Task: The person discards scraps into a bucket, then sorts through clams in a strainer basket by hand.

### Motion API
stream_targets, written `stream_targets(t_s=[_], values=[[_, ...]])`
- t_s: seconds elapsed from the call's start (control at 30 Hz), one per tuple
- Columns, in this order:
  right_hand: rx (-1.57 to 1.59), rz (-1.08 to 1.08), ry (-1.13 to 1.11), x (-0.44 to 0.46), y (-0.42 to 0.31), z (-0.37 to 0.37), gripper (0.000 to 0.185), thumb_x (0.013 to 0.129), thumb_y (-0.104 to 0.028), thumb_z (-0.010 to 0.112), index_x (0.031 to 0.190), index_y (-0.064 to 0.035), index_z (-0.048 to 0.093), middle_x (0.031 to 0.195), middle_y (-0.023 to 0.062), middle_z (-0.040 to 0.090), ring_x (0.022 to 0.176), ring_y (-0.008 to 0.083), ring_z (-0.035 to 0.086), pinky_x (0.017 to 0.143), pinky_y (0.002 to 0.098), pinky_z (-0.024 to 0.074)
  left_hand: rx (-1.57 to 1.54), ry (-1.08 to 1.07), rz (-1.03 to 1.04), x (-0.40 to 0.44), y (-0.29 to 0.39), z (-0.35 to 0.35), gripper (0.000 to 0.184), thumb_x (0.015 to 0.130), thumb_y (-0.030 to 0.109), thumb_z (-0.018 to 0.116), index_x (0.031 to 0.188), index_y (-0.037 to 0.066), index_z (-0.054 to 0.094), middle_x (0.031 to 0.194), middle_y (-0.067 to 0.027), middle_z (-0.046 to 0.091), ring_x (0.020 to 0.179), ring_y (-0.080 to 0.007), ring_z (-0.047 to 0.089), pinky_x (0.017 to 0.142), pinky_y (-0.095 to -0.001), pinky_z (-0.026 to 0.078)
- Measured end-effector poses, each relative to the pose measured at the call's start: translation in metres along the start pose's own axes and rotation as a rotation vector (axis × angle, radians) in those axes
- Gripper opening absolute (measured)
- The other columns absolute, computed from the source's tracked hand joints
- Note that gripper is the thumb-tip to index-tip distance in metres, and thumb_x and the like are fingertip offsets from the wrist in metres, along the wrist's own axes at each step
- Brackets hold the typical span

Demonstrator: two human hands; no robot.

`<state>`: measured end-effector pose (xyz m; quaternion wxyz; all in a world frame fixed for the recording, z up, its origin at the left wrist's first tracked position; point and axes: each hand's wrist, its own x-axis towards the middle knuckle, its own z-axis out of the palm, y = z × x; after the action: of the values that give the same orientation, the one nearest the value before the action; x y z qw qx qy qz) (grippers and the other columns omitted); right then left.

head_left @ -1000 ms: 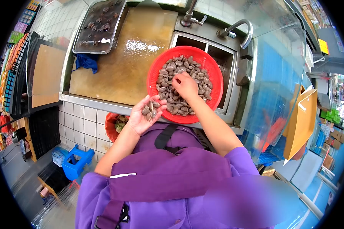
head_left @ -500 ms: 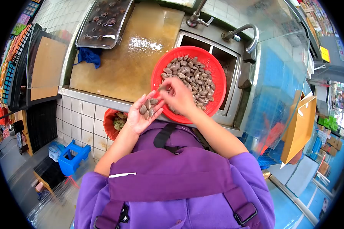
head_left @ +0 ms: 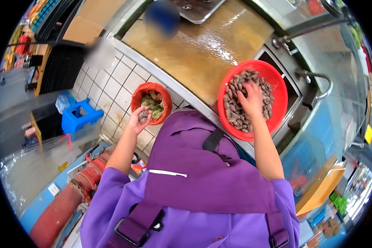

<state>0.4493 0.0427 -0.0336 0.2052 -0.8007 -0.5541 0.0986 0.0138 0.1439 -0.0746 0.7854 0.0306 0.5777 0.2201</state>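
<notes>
My left hand (head_left: 136, 122) cups several grey-brown clams (head_left: 143, 116) at the near left rim of a bin lined with a red bag (head_left: 165, 96). Inside that bin lie green leaves and brownish scraps (head_left: 153, 103). Over on the right, my right hand (head_left: 253, 99) reaches into a red plastic basket (head_left: 280, 91), its thumb and fingers apart on the heap of clams (head_left: 237, 111). Its fingertips are partly hidden among the shells.
The basket stands at the sink (head_left: 291, 99), beside a wet tan board (head_left: 194, 49). A curved tap (head_left: 324, 78) rises behind. A metal tray (head_left: 200, 14) sits at the board's far edge. A blue plastic stool (head_left: 82, 117) is on the floor at left.
My left hand has moved from beside the basket to the red-lined bin, still holding clams. My right hand has gone from my left palm into the clam heap. The view has turned left.
</notes>
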Motion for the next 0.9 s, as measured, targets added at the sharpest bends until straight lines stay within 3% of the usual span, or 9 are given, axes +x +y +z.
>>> stream_targets(t_s=[0.1, 0.13, 0.2, 0.27, 0.3, 0.33, 0.43, 0.6, 0.9], values=[[0.063, 0.051, -0.080, -0.014, -0.004, -0.006, 0.037, 0.073, -0.030, 0.064, 0.106, -0.0132, 0.060, 0.117, 0.0122, 0.052, 0.110, 0.0320, 0.045, 0.094, 0.0416, 0.0351, 0.210, 0.295, 0.013, 0.016, -0.006, -0.047, 0.040, 0.082, 0.050, 0.055, 0.088, 0.010, 0.053, 0.086, -0.0084, 0.061, 0.073, -0.0215, 0.059, 0.076, -0.0461, 0.050], [0.081, 0.062, -0.079, -0.016, -0.002, -0.013, 0.039, 0.073, -0.030, 0.064, 0.109, -0.0145, 0.060, 0.120, 0.0126, 0.051, 0.114, 0.0319, 0.044, 0.096, 0.0417, 0.0337, 0.255, 0.295, -0.184, 0.022, 0.005, -0.059, 0.061, 0.078, 0.062, 0.051, 0.110, 0.010, 0.046, 0.107, -0.0107, 0.057, 0.080, -0.0248, 0.060, 0.079, -0.0572, 0.044], [-0.006, 0.083, -0.066, -0.018, 0.011, -0.019, 0.047, 0.075, -0.037, 0.064, 0.117, -0.0171, 0.055, 0.127, 0.0150, 0.047, 0.119, 0.0337, 0.040, 0.099, 0.0435, 0.0292, 0.552, 0.678, -0.114, 0.025, 0.003, -0.043, 0.072, 0.078, 0.068, 0.042, 0.127, 0.015, 0.037, 0.118, -0.0131, 0.050, 0.101, -0.0305, 0.050, 0.090, -0.0577, 0.034], [-0.020, 0.185, -0.034, -0.014, 0.029, -0.015, 0.056, 0.077, -0.043, 0.061, 0.124, -0.0159, 0.049, 0.131, 0.0167, 0.042, 0.124, 0.0355, 0.034, 0.101, 0.0457, 0.0258, 0.639, 0.674, 0.079, 0.041, 0.003, -0.039, 0.077, 0.078, 0.069, 0.042, 0.136, 0.020, 0.028, 0.130, -0.0121, 0.041, 0.107, -0.0285, 0.046, 0.089, -0.0583, 0.032], [-0.120, 0.186, -0.147, -0.010, 0.019, -0.019, 0.059, 0.077, -0.045, 0.059, 0.126, -0.0146, 0.046, 0.134, 0.0170, 0.038, 0.125, 0.0357, 0.032, 0.102, 0.0473, 0.0238, 0.600, 0.358, 0.185, 0.015, 0.013, -0.001, 0.068, 0.081, 0.059, 0.048, 0.132, 0.015, 0.035, 0.127, -0.0094, 0.045, 0.104, -0.0244, 0.049, 0.085, -0.0487, 0.039], [-0.211, 0.189, -0.262, -0.009, 0.006, -0.020, 0.063, 0.078, -0.047, 0.058, 0.128, -0.0132, 0.043, 0.136, 0.0173, 0.035, 0.127, 0.0359, 0.029, 0.103, 0.0488, 0.0217, 0.622, 0.332, 0.182, 0.022, 0.012, 0.009, 0.068, 0.081, 0.059, 0.048, 0.132, 0.015, 0.035, 0.127, -0.0094, 0.045, 0.104, -0.0244, 0.049, 0.085, -0.0487, 0.039], [-0.144, -0.056, -0.261, -0.043, -0.005, -0.016, 0.059, 0.079, -0.043, 0.057, 0.126, -0.0111, 0.045, 0.137, 0.0158, 0.033, 0.127, 0.0350, 0.029, 0.103, 0.0497, 0.0204, 0.717, 0.106, 0.488, 0.014, 0.017, 0.062, 0.032, 0.089, 0.026, 0.053, 0.114, 0.006, 0.054, 0.108, -0.0018, 0.057, 0.090, -0.0121, 0.055, 0.075, -0.0228, 0.043], [-0.170, 0.037, -0.410, -0.091, 0.015, -0.065, 0.043, 0.079, -0.032, 0.057, 0.118, -0.0137, 0.053, 0.134, 0.0074, 0.040, 0.127, 0.0326, 0.029, 0.104, 0.0510, 0.0178, 1.049, -0.201, 0.792, -0.002, 0.010, 0.126, 0.022, 0.089, 0.016, 0.052, 0.106, 0.003, 0.057, 0.101, -0.0023, 0.059, 0.082, -0.0091, 0.054, 0.073, -0.0218, 0.043], [0.092, 0.303, 0.182, -0.059, 0.052, -0.057, 0.023, 0.076, -0.012, 0.057, 0.099, -0.0072, 0.061, 0.099, 0.0106, 0.060, 0.094, 0.0297, 0.055, 0.080, 0.0380, 0.0453, 1.367, -0.798, 1.273, -0.023, -0.028, 0.281, 0.015, 0.084, 0.008, 0.054, 0.095, -0.001, 0.060, 0.095, -0.0108, 0.059, 0.085, -0.0207, 0.057, 0.075, -0.0290, 0.045]])
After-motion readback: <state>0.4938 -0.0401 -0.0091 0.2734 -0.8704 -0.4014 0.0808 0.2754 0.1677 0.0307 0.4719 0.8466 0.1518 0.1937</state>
